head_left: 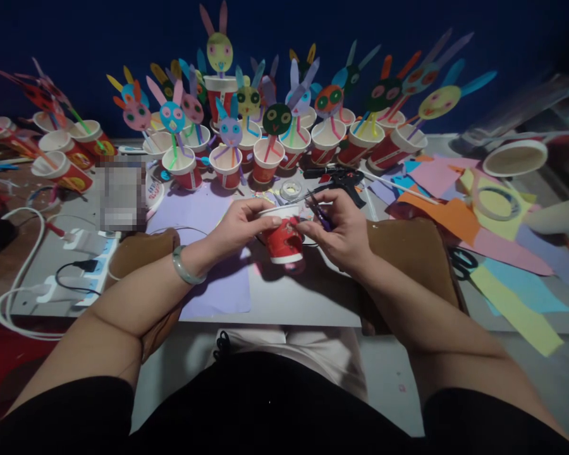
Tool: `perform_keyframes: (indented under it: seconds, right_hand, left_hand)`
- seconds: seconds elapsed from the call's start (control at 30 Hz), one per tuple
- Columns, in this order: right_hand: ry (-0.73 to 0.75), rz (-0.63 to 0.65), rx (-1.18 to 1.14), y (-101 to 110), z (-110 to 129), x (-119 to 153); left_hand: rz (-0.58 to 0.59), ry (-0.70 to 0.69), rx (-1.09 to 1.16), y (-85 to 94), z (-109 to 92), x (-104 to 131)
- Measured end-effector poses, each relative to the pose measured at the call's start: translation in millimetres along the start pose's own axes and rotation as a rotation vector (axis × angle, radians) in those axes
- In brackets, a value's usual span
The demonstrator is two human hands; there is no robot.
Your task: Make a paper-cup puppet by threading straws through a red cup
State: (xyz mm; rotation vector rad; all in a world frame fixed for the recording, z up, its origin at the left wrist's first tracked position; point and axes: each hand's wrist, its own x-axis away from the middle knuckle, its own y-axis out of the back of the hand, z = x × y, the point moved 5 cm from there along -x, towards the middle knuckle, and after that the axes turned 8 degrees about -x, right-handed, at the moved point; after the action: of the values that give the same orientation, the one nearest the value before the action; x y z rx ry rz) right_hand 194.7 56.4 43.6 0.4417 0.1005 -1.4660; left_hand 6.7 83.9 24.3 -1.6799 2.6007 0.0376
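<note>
A red paper cup (284, 243) with a white rim is held over the near middle of the table. My left hand (253, 224) grips it from the left, with the thumb along its upper side. In my right hand (344, 227) is a small pair of scissors (318, 212) with dark purple handles. Their blades point left, close to the cup's rim, but I cannot tell whether they touch it. The right thumb is near the cup's right side. Under my left forearm lies a purple paper sheet (215, 253).
Several cups with paper rabbit heads, such as a dark green one (277, 119), stand along the back. A glue gun (346, 183) and a tape roll (291, 189) lie before them. Coloured paper (446, 215) and black-handled scissors (463, 262) are right; a power strip (97, 268) is left.
</note>
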Motion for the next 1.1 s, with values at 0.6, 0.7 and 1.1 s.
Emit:
perform_keyframes:
  seconds: [0.6,0.7,1.1]
  right_hand:
    - [0.283,0.081,0.96,-13,6,9]
    - [0.283,0.102,0.994,-13,5,10]
    - [0.241,0.179,1.065,-16,4,9]
  left_hand:
    - [-0.189,-0.234,-0.239,11.2,-4,-2]
    - [-0.193,-0.274,-0.261,10.6,-3,-1]
    - [-0.166,-0.216,-0.219,8.2,-5,1]
